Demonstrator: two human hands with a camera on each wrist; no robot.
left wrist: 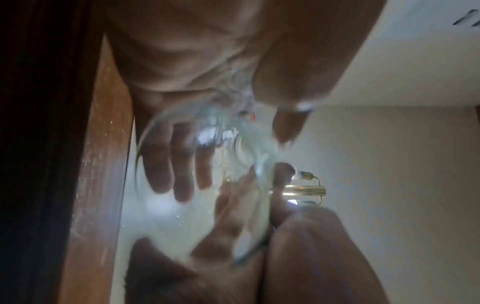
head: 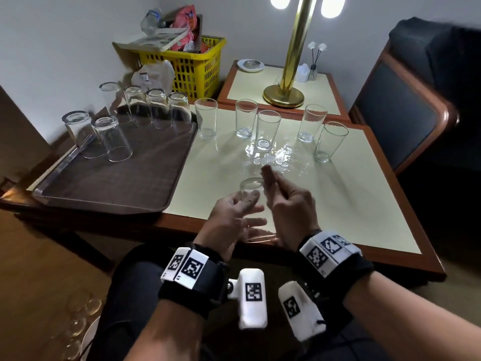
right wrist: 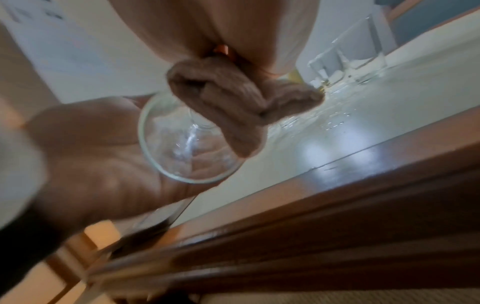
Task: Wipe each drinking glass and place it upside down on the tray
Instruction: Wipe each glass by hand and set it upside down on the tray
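Note:
My left hand [head: 235, 213] grips a clear drinking glass [head: 252, 185] over the table's front edge, tilted with its mouth toward me. Just right of it, my right hand [head: 282, 198] pinches a bunched brown cloth [head: 268, 174] against the glass's base end. In the right wrist view the cloth [right wrist: 233, 107] hangs at the glass's rim [right wrist: 192, 181], with my left palm [right wrist: 91, 154] behind. The left wrist view shows my fingers [left wrist: 182, 164] through the blurred glass [left wrist: 254, 164]. Several glasses [head: 114, 139] stand upside down on the dark tray [head: 104, 186]. Several upright glasses [head: 268, 131] wait on the table.
Water drops [head: 283, 158] lie on the cream tabletop [head: 351, 204] among the upright glasses. A brass lamp [head: 283, 96] stands on a second table behind. At the back left sits a yellow basket [head: 192, 69], and a dark chair [head: 403, 113] is at the right.

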